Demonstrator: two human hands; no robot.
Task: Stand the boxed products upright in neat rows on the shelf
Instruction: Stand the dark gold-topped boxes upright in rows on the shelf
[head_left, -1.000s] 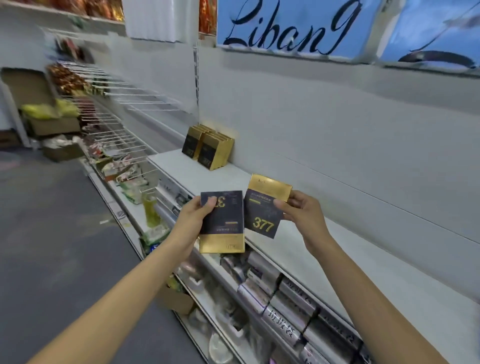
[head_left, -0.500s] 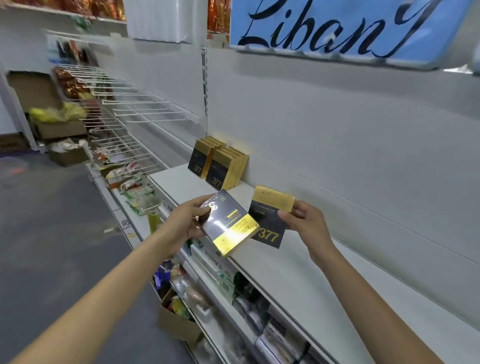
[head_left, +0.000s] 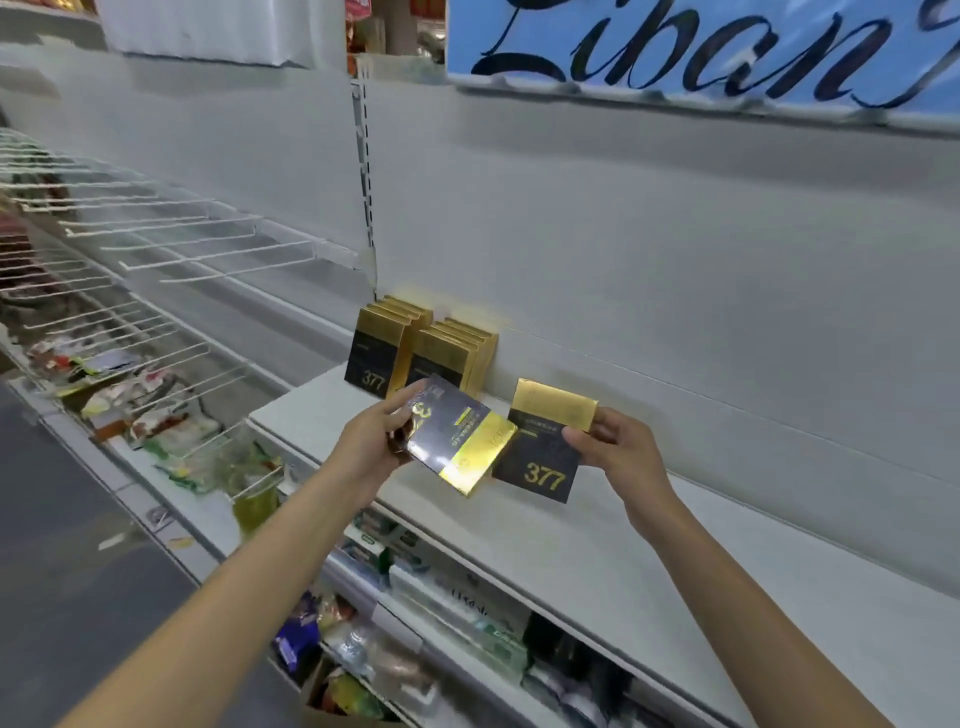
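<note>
My left hand (head_left: 375, 444) grips a tilted black-and-gold box (head_left: 460, 439), thumb on its face, fingers curled behind. Just beyond those fingers, two rows of matching boxes (head_left: 415, 351) stand upright on the white shelf (head_left: 597, 545). My right hand (head_left: 621, 451) pinches a second "377" box (head_left: 545, 441) by its edge, gold end up.

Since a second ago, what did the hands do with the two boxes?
The left hand tipped its box from upright to slanting, gold end down-right, and both hands carried their boxes closer to the two rows of boxes. The right hand still pinches its 377 box, gold end up.
</note>
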